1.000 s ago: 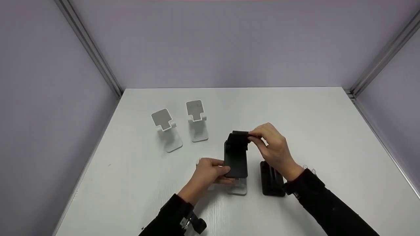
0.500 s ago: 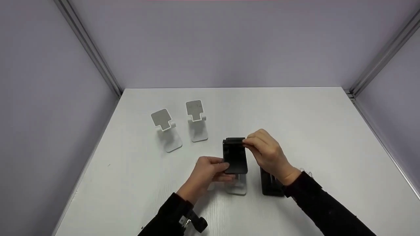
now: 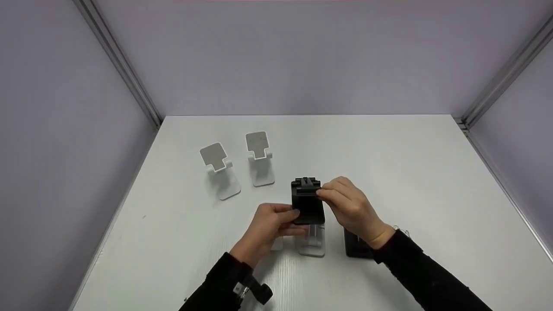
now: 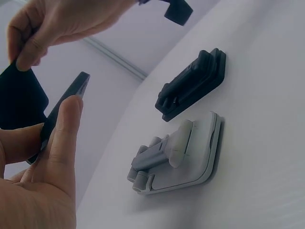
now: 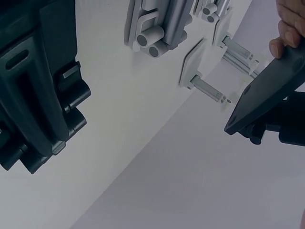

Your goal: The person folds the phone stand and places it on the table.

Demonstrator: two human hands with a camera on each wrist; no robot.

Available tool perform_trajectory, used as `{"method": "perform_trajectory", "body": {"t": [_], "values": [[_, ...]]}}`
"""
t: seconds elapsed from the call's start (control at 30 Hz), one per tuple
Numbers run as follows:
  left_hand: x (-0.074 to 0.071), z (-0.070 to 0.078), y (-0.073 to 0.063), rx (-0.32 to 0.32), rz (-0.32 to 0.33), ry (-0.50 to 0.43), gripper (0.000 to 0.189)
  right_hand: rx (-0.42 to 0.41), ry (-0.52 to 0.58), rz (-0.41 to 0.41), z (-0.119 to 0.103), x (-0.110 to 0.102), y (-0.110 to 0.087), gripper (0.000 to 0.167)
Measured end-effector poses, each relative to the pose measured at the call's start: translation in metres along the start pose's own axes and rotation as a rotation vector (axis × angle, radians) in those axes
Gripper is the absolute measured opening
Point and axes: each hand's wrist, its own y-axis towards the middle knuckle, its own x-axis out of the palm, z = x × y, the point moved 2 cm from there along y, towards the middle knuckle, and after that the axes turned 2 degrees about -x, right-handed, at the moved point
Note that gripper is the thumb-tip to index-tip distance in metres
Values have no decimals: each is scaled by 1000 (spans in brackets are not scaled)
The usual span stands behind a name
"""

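The hands are both clamped on the black stand (image 3: pixel 309 209), which is up off the desk (image 3: pixel 410 164), about midway between its left and right edges. The left hand (image 3: pixel 273 223) pinches the flat plate by its left side, thumb on top and fingers beneath. The right hand (image 3: pixel 351 211) pinches the right end of the hinged part at the plate's far end.

The step in hand looks like turning that part on its hinge. To do it well, I would let the left hand stay firm as the anchor, with its thumb clear of where the part would swing, and have the right fingertips push along the hinge's own arc, slowly, without twisting sideways. Gripping at 1 end only could skew a stiff joint.

Below the black stand, a folded grey stand (image 3: pixel 312 247) lies on the desk; another folded pale stand (image 3: pixel 278 245) shows partly behind the left hand. To the right, a folded black stand (image 3: pixel 356 247) is half hidden by the right wrist. Farther out, toward the desk's far left corner, 2 unfolded white stands (image 3: pixel 258 144) (image 3: pixel 213 154) stand near each other, plates tilted.
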Motion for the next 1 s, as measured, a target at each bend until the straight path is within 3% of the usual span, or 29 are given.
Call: {"method": "perform_trajectory", "body": {"t": [0.37,1.0], "values": [[0,4,-1,9,-5,-82,33,-57,-73,-29,-4,2,-5,19],[-2,8,-3,34,-47,-143,33,-129,-151,-71,-7,3,-10,20]]}}
